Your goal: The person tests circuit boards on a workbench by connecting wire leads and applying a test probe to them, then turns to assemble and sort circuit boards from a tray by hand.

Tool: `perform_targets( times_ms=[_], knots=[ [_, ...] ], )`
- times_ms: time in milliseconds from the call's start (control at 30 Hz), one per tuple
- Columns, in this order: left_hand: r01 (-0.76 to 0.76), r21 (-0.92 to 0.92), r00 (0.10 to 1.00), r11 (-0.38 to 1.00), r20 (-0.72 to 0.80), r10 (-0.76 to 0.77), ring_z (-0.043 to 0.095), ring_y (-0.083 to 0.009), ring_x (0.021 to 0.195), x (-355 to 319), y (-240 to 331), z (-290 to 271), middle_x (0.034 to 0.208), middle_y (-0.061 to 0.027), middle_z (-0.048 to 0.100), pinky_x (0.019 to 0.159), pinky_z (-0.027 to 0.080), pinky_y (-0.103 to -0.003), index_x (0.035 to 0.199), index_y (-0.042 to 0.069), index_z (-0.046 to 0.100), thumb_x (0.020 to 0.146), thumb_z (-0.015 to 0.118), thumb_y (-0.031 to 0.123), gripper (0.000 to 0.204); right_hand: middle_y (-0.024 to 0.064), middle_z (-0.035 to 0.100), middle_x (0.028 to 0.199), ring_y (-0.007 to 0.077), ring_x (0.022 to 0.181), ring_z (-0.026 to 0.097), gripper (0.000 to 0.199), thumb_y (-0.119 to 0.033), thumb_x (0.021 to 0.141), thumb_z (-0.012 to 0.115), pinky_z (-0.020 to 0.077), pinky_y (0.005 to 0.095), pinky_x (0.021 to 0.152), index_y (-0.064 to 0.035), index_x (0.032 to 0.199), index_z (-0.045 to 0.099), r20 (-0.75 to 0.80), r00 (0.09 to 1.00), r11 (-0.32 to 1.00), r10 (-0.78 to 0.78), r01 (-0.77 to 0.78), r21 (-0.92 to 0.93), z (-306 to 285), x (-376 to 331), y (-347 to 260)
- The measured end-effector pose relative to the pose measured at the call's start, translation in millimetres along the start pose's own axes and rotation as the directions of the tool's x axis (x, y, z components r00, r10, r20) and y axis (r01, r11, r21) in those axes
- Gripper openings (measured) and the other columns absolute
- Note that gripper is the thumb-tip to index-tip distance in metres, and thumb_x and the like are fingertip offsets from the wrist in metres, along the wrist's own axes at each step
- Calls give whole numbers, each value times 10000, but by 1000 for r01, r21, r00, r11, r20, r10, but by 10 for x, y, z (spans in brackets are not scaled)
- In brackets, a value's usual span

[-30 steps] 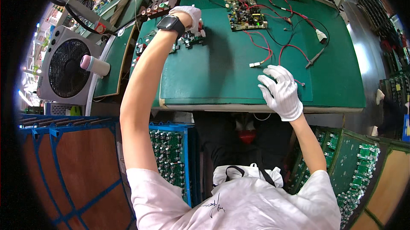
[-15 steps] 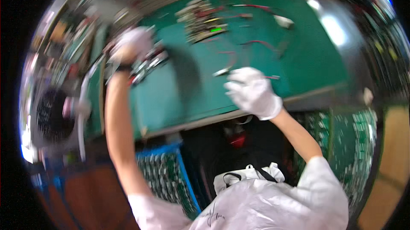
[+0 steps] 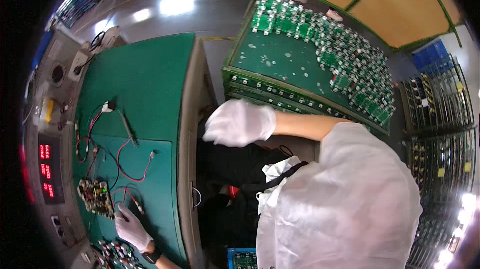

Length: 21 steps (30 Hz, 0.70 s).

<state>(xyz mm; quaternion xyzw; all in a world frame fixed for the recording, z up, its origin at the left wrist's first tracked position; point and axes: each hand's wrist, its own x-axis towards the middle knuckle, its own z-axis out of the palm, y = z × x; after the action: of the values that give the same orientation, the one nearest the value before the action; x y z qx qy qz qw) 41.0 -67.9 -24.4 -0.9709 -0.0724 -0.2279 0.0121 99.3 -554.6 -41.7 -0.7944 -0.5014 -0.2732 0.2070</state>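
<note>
My left hand (image 3: pixel 132 228), in a white glove and with a black band at the wrist, lies low on the left side of the green-topped bench (image 3: pixel 145 74). Its fingers are partly apart, and their tips are beside the edge of a populated circuit board (image 3: pixel 96 197) with a small green light; whether they touch it is unclear. Red and black wires (image 3: pixel 132 176) with connectors run over the mat around that board. My right hand (image 3: pixel 240 123), gloved in white too, hangs between the bench and a green cart (image 3: pixel 280 66); motion smears its fingers.
Many green circuit boards (image 3: pixel 350 59) crowd the cart's top. A panel with red digits (image 3: pixel 51 169) lines the bench's left side. More boards with cables (image 3: pixel 120 255) lie at the lower left. Wire racks (image 3: pixel 440 119) stand at the far right. A blue-edged tray (image 3: pixel 242 258) sits low down.
My view has swung to the right, bringing the cart into sight. My left hand has gone from the pile of parts to beside the circuit board. My right hand has left the bench top.
</note>
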Motion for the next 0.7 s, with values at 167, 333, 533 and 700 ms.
perform_targets(
  times_ms=[167,333,533,700],
  knots=[
    [-15,-272,976,962,-213,-45,597,-375,586,-132,-129,198,698,-190,633,557,455,-475,808,-4,643,1061,647,313,406,108,751,1003,326,891,726,183,-171,914,656,608,439,778,-104,1062,740,41,699,590,714,-569,-572,-1383,-1441,274],
    [30,-273,989,962,-130,-68,594,-364,612,-139,-190,213,716,-186,641,599,442,-487,850,-26,646,1076,614,329,423,116,699,1070,325,1043,680,383,-355,964,671,572,452,854,-134,1277,648,-178,317,61,931,-619,-783,-2284,-2421,153],
    [107,-339,988,935,-70,-138,629,-354,640,-167,-169,212,748,-182,676,625,472,-469,893,-39,668,1080,604,344,431,142,673,1125,348,1066,672,459,-325,942,706,554,472,910,-105,1334,612,113,262,225,958,-451,-863,-2450,-2879,154],
    [123,-413,985,902,-60,-162,655,-338,657,-196,-188,215,770,-182,698,626,489,-455,928,-48,688,1083,600,338,425,150,681,1082,343,1024,697,410,-202,904,748,573,475,848,-95,1265,586,210,74,221,975,-430,-875,-2557,-2868,300]
  ],
)
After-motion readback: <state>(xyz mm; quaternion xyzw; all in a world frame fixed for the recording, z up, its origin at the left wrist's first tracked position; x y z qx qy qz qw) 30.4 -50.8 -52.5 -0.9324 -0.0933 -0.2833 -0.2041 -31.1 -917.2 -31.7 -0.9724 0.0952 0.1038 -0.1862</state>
